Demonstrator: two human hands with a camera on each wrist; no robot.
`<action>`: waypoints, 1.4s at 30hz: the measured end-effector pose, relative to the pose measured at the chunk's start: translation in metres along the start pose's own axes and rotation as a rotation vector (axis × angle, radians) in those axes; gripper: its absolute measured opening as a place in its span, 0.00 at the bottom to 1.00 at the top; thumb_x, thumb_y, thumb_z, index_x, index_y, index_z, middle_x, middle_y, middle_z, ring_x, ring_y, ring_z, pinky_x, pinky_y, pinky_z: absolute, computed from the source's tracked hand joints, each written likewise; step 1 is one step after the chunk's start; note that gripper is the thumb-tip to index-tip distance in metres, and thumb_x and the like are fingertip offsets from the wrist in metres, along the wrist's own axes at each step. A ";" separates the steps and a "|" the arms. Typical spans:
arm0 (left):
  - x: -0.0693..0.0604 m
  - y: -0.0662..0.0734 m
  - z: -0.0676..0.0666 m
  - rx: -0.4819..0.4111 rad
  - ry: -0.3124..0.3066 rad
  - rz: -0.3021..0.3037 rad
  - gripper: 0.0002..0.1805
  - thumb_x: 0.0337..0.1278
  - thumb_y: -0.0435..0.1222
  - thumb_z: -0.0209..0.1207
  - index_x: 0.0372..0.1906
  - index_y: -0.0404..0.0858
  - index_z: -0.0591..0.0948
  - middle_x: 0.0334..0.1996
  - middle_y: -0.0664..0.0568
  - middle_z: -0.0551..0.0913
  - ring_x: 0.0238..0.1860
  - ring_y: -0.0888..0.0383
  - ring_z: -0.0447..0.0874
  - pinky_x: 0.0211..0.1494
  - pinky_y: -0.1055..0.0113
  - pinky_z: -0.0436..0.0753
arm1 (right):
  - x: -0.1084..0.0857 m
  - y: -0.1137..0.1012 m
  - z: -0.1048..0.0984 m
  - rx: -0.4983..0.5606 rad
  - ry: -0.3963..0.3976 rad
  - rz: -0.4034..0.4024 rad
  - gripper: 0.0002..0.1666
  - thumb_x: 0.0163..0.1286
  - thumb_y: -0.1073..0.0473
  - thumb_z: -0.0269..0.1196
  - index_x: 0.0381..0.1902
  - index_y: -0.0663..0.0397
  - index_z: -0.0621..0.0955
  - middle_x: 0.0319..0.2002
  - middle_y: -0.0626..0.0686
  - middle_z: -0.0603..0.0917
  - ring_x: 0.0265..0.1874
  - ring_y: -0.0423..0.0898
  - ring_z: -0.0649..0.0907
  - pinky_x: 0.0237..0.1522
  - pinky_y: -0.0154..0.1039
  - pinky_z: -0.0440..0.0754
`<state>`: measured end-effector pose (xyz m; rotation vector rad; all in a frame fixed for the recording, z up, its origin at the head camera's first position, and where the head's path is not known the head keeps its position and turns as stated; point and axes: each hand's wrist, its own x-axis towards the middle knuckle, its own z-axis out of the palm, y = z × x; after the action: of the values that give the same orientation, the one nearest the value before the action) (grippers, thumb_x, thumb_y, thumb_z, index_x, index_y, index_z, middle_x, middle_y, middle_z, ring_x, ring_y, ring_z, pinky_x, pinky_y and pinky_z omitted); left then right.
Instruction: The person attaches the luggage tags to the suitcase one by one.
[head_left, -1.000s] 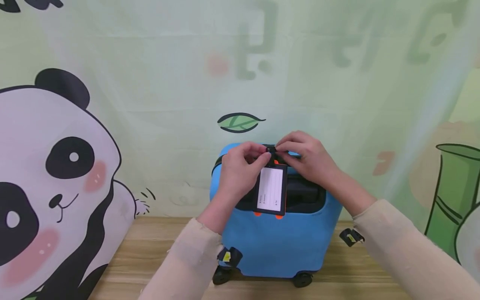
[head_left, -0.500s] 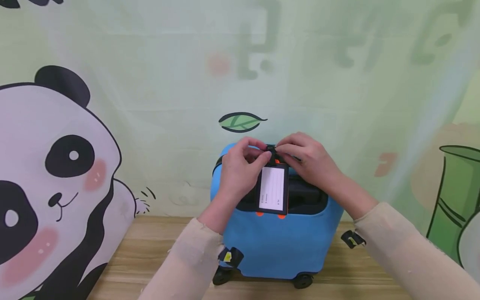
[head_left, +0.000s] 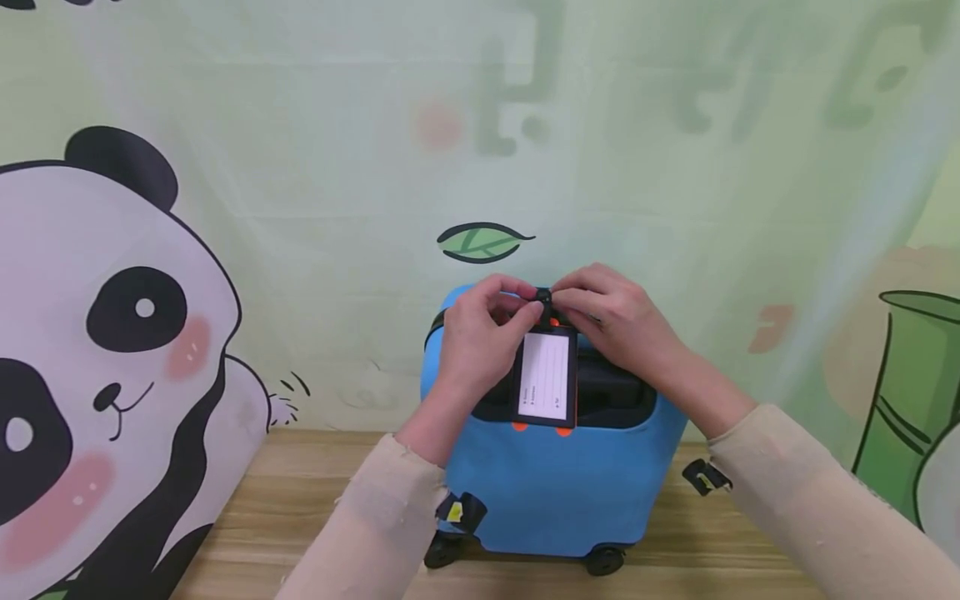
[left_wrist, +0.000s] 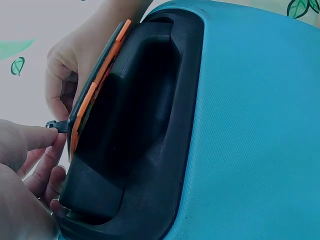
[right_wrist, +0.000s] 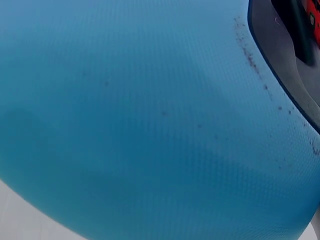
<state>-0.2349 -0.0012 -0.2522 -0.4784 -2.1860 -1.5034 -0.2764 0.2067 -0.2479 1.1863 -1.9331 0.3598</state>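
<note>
A luggage tag (head_left: 546,377) with a black frame, an orange back and a white lined card hangs over the black handle recess of a blue suitcase (head_left: 555,492). From its upper end runs a short black strap (left_wrist: 57,126). My left hand (head_left: 480,337) pinches this strap between thumb and fingers. Just right of it, my right hand (head_left: 618,317) pinches at the strap's upper end, its fingertips close to the left ones. The left wrist view has the tag edge-on, beside the handle (left_wrist: 145,95). Mostly blue shell (right_wrist: 150,115) fills the right wrist view; no hand shows there.
The suitcase stands upright on black wheels (head_left: 604,559) on a wood-grain surface (head_left: 322,508). Behind it hangs a pale green backdrop (head_left: 337,150) printed with a panda (head_left: 112,350), a leaf and bamboo.
Both hands keep their hold on the strap, almost still. Tag and suitcase sit slightly further right in the head view than a second ago.
</note>
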 end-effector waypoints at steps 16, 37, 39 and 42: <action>-0.001 0.000 -0.001 0.018 -0.001 0.027 0.11 0.71 0.37 0.70 0.53 0.40 0.88 0.41 0.47 0.93 0.35 0.53 0.84 0.38 0.63 0.83 | 0.001 -0.002 0.001 0.159 0.002 0.168 0.10 0.65 0.75 0.73 0.42 0.61 0.90 0.43 0.56 0.89 0.44 0.53 0.87 0.47 0.52 0.88; -0.003 -0.002 -0.004 0.076 0.010 0.049 0.11 0.71 0.38 0.70 0.53 0.41 0.88 0.42 0.48 0.93 0.34 0.54 0.85 0.36 0.62 0.84 | 0.006 -0.004 0.002 0.329 -0.050 0.283 0.09 0.69 0.72 0.71 0.44 0.58 0.90 0.44 0.53 0.90 0.42 0.48 0.87 0.48 0.50 0.87; -0.003 -0.002 -0.003 0.082 0.013 0.052 0.11 0.71 0.38 0.70 0.53 0.40 0.88 0.42 0.48 0.93 0.34 0.54 0.85 0.37 0.62 0.85 | 0.006 -0.005 0.002 0.329 -0.044 0.301 0.09 0.69 0.72 0.71 0.44 0.58 0.91 0.43 0.52 0.90 0.41 0.47 0.87 0.48 0.49 0.87; -0.005 -0.002 -0.003 0.095 0.025 0.056 0.12 0.70 0.39 0.70 0.52 0.40 0.88 0.44 0.48 0.92 0.36 0.54 0.87 0.40 0.62 0.86 | 0.005 -0.005 0.003 0.327 -0.043 0.311 0.08 0.69 0.71 0.72 0.44 0.58 0.90 0.43 0.52 0.90 0.41 0.47 0.86 0.48 0.50 0.87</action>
<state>-0.2316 -0.0046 -0.2555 -0.4826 -2.1943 -1.3629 -0.2749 0.1997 -0.2463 1.0967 -2.1572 0.8472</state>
